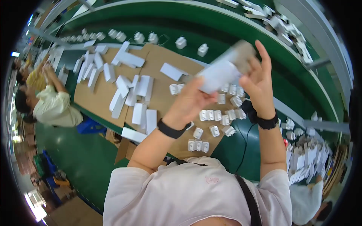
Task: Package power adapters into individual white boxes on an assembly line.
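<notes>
Our left hand (188, 101) grips a white box (221, 76); our right hand (259, 81) spreads beside its blurred end, contact unclear.

A green workbench (230, 148) carries two brown cardboard sheets, a left one (94, 101) and a right one (166, 107); white boxes (128, 59) lie loosely across both, some overlapping, some on their sides; small white plug blocks (198, 145) are spread over the near right part of the cardboard, several side by side in short rows, others apart; a black cable (246, 145) curves over the bare green to their right; beyond the bench, a green belt (215, 35) bears a spaced line of similar white blocks (181, 43).
</notes>
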Available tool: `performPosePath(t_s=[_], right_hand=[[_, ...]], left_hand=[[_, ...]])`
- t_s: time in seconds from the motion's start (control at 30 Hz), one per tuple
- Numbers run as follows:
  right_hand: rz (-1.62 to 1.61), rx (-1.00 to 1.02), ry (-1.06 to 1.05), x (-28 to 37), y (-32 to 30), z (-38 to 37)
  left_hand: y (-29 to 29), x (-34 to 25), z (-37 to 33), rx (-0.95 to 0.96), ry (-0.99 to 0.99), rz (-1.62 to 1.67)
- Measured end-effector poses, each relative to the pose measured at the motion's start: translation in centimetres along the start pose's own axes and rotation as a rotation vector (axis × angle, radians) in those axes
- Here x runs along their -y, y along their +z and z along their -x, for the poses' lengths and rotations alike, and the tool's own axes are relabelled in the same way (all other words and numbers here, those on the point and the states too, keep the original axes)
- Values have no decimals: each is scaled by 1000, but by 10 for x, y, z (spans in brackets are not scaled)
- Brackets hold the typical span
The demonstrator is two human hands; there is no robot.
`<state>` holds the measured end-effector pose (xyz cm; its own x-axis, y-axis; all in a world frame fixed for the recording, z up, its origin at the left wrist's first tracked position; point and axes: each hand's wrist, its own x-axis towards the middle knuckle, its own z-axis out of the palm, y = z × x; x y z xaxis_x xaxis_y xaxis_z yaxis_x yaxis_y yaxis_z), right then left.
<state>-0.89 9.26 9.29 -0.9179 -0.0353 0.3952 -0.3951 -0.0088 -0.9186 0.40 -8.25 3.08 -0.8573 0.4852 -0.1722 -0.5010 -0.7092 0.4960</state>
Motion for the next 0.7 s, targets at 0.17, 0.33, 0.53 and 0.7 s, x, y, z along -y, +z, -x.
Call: performPosePath(t_s=[0.17, 0.33, 0.53, 0.7], right_hand=[[-6, -50, 344, -40, -28, -21], [431, -108, 703, -140, -182, -69], [1118, -129, 746, -253, -290, -76], [955, 495, 118, -233, -83, -128]], left_hand=[[-6, -22, 5, -71, -201, -308], [-116, -106, 16, -700, 364, -2154], [-151, -99, -54, -258, 369, -2265], [-175, -94, -85, 106, 220, -2487]])
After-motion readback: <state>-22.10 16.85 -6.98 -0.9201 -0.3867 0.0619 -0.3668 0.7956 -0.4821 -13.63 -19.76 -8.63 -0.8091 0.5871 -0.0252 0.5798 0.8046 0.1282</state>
